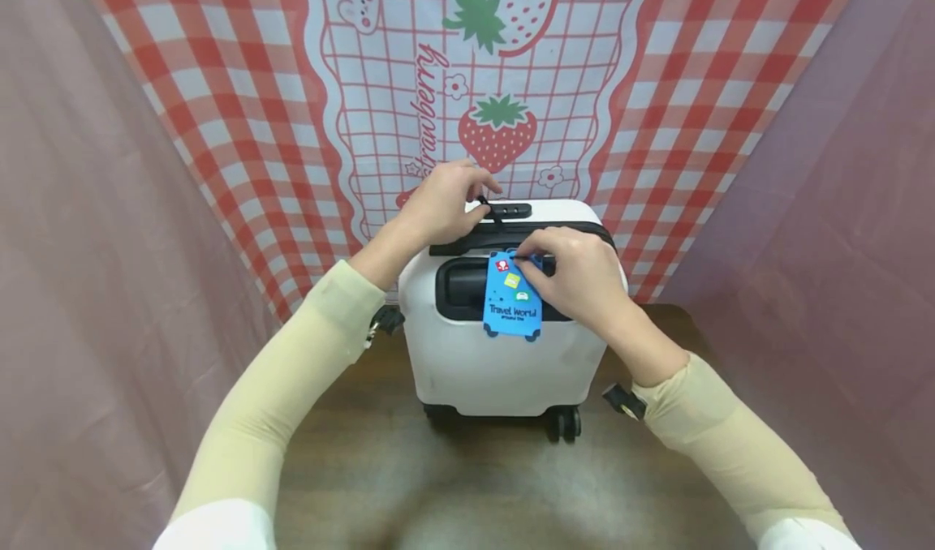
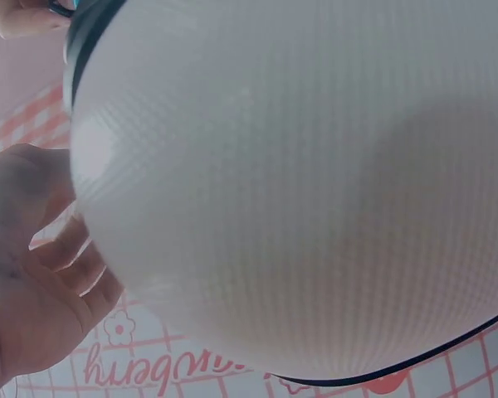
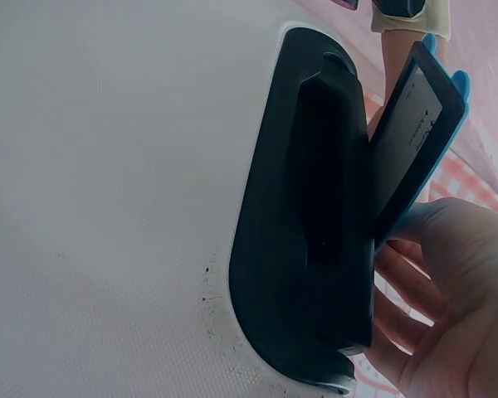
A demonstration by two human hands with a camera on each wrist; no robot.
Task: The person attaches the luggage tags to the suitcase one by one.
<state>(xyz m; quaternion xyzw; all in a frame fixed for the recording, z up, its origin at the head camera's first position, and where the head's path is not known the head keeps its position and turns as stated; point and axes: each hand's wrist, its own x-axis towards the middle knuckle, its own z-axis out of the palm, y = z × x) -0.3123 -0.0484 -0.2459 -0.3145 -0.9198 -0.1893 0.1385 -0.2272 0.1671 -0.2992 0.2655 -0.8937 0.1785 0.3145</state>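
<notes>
A white suitcase point(image 1: 504, 371) stands upright with a black handle point(image 1: 460, 278) on its side facing me. In front of that handle hangs a blue luggage tag point(image 1: 511, 319) printed "Travel World". My right hand point(image 1: 580, 274) pinches the tag at its top edge, by the strap's base. The thumb and index finger of my left hand point(image 1: 447, 201) pinch a thin black strap point(image 1: 494, 216) close to the combination lock point(image 1: 511, 210). The right wrist view shows the tag's dark-framed back point(image 3: 419, 137) with a white card. Most of the strap is hidden in the left wrist view.
Behind the suitcase hangs a red-and-white checked strawberry cloth point(image 1: 497, 128). Pinkish curtains point(image 1: 124, 290) flank both sides. The suitcase's black wheels point(image 1: 562, 424) rest on a brown wooden surface point(image 1: 482, 493).
</notes>
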